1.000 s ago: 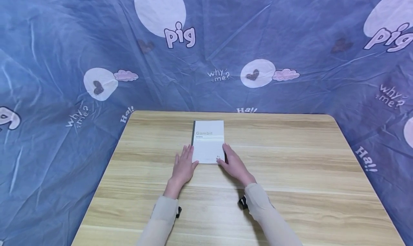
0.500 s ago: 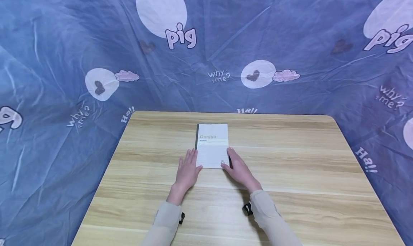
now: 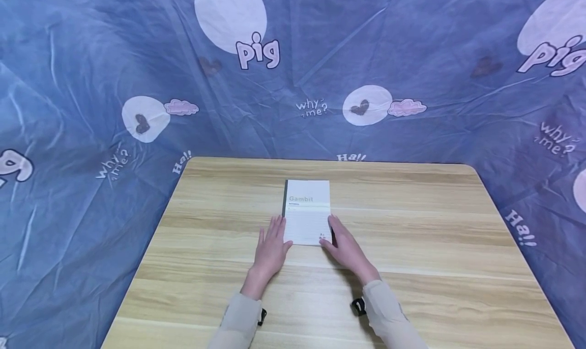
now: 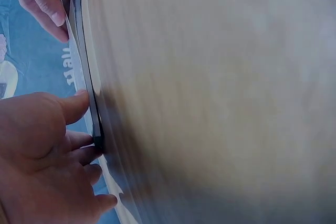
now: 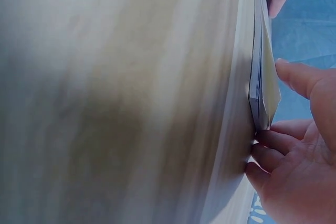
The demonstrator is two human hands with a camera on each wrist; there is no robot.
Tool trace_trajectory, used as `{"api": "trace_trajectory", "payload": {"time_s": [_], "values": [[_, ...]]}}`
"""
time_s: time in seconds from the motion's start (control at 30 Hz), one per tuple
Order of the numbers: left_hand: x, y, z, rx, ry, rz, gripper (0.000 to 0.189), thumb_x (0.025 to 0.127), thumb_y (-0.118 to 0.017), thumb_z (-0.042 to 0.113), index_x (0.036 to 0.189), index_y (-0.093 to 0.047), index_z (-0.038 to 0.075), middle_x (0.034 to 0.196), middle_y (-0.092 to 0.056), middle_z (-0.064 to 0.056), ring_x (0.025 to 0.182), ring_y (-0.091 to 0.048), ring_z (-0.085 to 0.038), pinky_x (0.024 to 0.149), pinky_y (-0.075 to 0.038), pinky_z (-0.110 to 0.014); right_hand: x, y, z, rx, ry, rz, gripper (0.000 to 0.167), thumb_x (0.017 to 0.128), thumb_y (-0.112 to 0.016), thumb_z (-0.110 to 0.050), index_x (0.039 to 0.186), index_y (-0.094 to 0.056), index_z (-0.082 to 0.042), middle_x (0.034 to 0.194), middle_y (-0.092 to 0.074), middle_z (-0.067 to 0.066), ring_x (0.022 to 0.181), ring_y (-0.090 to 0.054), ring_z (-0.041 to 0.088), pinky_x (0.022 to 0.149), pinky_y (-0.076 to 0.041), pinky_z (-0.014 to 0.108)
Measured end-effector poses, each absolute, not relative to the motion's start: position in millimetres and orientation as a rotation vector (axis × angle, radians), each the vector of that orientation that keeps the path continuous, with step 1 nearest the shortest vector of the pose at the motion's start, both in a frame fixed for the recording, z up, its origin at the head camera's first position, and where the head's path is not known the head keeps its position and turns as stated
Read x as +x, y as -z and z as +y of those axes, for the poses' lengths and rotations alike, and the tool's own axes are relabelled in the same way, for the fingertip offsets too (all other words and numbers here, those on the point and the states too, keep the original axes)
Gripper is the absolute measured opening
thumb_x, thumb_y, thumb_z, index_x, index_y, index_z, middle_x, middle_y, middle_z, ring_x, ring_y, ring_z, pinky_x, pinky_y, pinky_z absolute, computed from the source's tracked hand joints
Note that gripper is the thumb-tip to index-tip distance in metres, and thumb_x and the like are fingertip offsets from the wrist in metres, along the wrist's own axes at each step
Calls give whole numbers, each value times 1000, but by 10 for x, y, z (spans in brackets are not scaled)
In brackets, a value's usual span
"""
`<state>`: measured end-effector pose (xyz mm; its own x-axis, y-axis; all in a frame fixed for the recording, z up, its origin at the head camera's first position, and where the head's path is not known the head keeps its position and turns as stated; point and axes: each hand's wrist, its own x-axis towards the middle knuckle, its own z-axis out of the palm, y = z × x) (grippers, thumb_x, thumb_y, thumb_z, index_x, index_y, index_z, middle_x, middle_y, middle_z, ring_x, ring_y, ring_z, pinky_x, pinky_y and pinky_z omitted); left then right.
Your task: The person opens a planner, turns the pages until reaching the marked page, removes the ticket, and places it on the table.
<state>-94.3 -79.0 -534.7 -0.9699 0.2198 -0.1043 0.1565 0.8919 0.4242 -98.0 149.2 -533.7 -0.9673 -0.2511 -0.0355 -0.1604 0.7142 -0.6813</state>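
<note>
A white notebook (image 3: 305, 222) with "Gambit" on its cover and a dark spine along its left side lies flat on the wooden table. My left hand (image 3: 271, 252) holds its lower left corner, fingers along the spine and thumb at the near edge. On the opposite side, my right hand (image 3: 347, 247) grips the lower right corner, its thumb over the cover and its fingers by the right edge. The right wrist view shows the notebook's cover (image 5: 270, 82) lifted slightly from the pages near the right thumb.
The wooden table (image 3: 435, 247) has rounded far corners. Behind it and at both sides hangs a blue printed cloth (image 3: 293, 74). A black wrist device (image 3: 359, 306) shows at the right sleeve, another black device (image 3: 262, 317) at the left.
The notebook has slid along the table toward me and a little to the right. Both hands have moved with it, keeping their places at its lower corners.
</note>
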Motion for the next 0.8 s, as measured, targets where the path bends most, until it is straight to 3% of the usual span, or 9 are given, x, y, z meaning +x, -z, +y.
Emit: {"api": "trace_trajectory", "payload": {"time_s": [0.8], "values": [[-640, 5366, -583, 363, -600, 2937, 66, 100, -54, 30, 153, -27, 1, 160, -24, -15, 148, -13, -30, 117, -11, -57, -633, 5375, 1727, -361, 1088, 2859, 77, 92, -69, -19, 150, -26, 9, 156, -25, 26, 143, -24, 41, 116, -21, 53]]}}
